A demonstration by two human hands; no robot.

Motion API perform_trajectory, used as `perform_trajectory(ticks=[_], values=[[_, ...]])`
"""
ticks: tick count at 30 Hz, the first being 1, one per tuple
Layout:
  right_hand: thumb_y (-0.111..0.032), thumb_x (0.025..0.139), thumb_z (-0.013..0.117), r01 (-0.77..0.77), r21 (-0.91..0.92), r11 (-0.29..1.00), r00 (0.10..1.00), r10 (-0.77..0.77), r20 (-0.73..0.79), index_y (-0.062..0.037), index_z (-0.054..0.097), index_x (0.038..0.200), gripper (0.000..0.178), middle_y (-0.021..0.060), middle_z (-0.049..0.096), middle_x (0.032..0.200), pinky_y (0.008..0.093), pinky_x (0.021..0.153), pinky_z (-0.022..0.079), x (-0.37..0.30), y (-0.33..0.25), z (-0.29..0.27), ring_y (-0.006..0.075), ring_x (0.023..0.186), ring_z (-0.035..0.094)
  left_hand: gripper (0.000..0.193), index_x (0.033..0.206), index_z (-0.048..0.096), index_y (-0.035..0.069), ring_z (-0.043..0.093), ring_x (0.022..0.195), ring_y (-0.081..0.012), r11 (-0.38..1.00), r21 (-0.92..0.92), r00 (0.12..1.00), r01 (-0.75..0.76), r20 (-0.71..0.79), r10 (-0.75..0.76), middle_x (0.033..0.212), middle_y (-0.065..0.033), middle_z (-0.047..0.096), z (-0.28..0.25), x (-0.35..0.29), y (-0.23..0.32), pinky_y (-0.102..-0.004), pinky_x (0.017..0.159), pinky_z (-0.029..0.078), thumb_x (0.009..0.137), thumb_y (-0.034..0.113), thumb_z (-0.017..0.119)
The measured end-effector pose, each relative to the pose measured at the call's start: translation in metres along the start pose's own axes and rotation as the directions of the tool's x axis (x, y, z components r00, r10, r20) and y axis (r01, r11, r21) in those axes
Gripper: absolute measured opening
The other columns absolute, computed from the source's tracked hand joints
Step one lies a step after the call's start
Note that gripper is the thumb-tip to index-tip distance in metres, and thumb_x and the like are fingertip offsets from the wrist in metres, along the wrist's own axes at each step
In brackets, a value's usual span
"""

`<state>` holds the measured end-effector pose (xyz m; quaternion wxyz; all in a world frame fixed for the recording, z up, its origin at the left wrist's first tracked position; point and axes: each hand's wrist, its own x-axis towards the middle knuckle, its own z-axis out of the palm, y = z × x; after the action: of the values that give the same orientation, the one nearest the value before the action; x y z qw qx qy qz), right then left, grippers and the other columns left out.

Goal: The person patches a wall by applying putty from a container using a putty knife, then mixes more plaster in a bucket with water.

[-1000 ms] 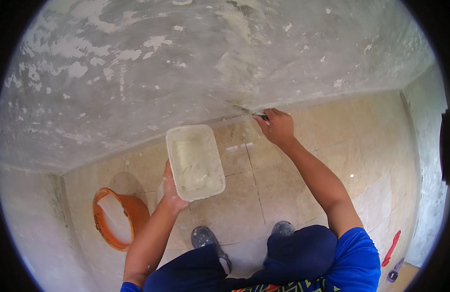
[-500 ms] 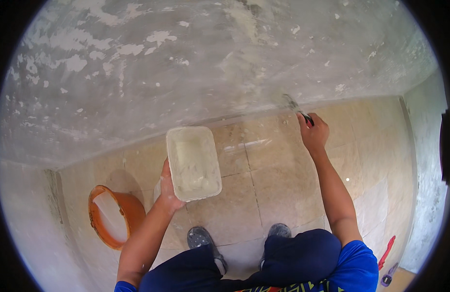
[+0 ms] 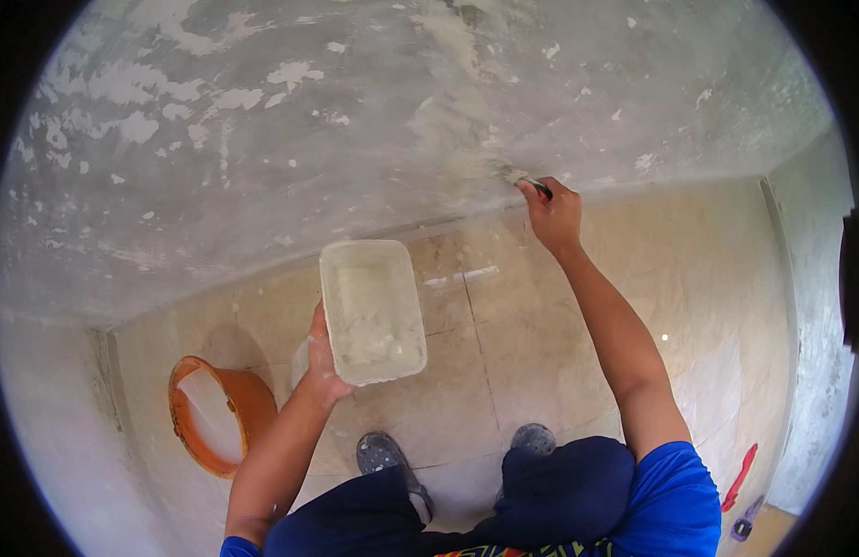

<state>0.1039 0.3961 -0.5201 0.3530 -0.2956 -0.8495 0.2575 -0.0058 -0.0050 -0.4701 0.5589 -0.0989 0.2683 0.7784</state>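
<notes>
My left hand (image 3: 325,357) is closed round the left side of a white rectangular plastic tub (image 3: 406,348), holding it up over the floor. Pale filler paste (image 3: 369,320) coats the inside of that tub. In my right hand (image 3: 555,218) is a putty knife (image 3: 538,187) with a black and red handle, gripped near the blade. Its blade meets the low part of the grey wall (image 3: 355,176), beside a fresh pale streak of filler (image 3: 462,121). The blade's edge is hard to make out against the wall.
An orange bucket (image 3: 248,413) with whitish contents stands on the tiled floor (image 3: 541,353) to my left. Side walls rise at left and right. A red object (image 3: 741,478) and a small purple and black item (image 3: 743,527) lie at the lower right.
My right hand has moved left and a little up along the wall with the putty knife. The tub in my left hand has hardly shifted.
</notes>
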Motion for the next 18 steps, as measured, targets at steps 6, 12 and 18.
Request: perform_trajectory(ticks=[6,12,18], values=[[-0.047,0.095,0.077,-0.207,-0.092,0.974,0.978,0.203,-0.055,0.0004,0.065,0.075,0.052,0.0183,0.062,0.064,0.0462,0.059,0.048,-0.061,0.083,-0.043,0.0397,0.060,0.061,0.070,0.158,0.051,0.015,0.063,0.134,-0.0354,0.999,0.031,0.999,-0.013,0.031,0.012,0.153,-0.0115,0.060,0.005,-0.005,0.001,-0.0584,0.113,0.051,0.104,0.059,0.050],[-0.038,0.094,0.080,-0.167,-0.050,0.985,0.986,0.166,-0.024,0.0002,0.067,0.079,0.043,0.0173,0.061,0.065,0.0422,0.058,0.048,-0.064,0.037,-0.055,0.0371,0.058,0.059,0.070,0.158,0.050,0.016,0.061,0.136,-0.0356,1.000,0.011,0.998,0.003,0.064,-0.004,0.154,-0.0110,0.059,0.004,-0.011,0.004,-0.0587,0.114,0.050,0.104,0.060,0.049],[-0.040,0.089,0.083,0.281,-0.059,0.958,0.960,-0.281,0.010,-0.0049,0.070,0.084,0.038,0.0129,0.069,0.078,0.0433,0.058,0.051,-0.032,-0.061,-0.008,0.0349,0.068,0.067,0.069,0.158,0.051,0.016,0.061,0.136,-0.0358,0.999,0.029,0.999,0.015,0.047,-0.016,0.154,-0.0111,0.059,0.003,-0.006,-0.002,-0.0585,0.114,0.049,0.104,0.060,0.048]])
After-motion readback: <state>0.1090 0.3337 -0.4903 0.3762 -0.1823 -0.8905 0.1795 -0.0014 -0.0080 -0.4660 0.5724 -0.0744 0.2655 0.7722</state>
